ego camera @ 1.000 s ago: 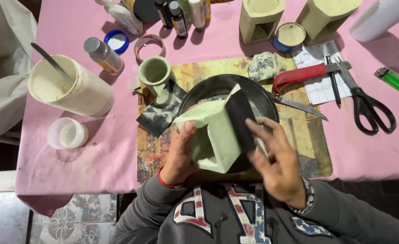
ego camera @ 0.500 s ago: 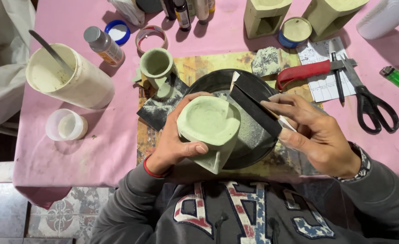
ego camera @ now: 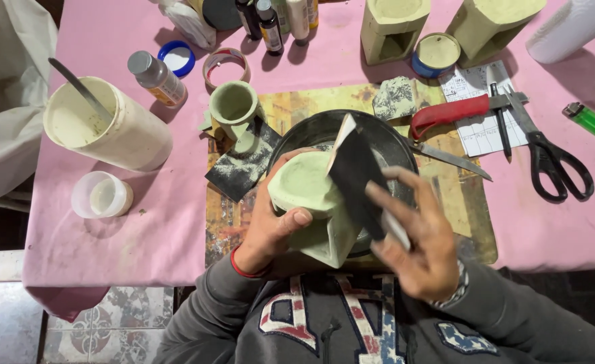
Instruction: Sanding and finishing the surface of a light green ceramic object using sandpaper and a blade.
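Note:
My left hand [ego camera: 270, 226] grips a pale green cast block [ego camera: 314, 205] with a round dish on top and an opening in its side, held over a black bowl [ego camera: 378, 135]. My right hand [ego camera: 419, 236] holds a folded sheet of black sandpaper [ego camera: 355, 172] flat against the block's right side. Both hands are close to my chest, above a stained work mat [ego camera: 459, 195] on the pink tablecloth [ego camera: 109, 236].
A small green cup [ego camera: 233, 104], sandpaper scraps [ego camera: 240, 165], a red-handled knife [ego camera: 446, 114], black scissors [ego camera: 550, 158], a green lighter [ego camera: 590, 123], two more green blocks [ego camera: 392, 23], a lidded tin [ego camera: 435, 54], bottles [ego camera: 156, 77], a white tub with a stick [ego camera: 105, 128] and a small plastic cup [ego camera: 102, 195].
The block has been turned in my left hand, dish side up. My right hand with the sandpaper has slid down along the block's right side.

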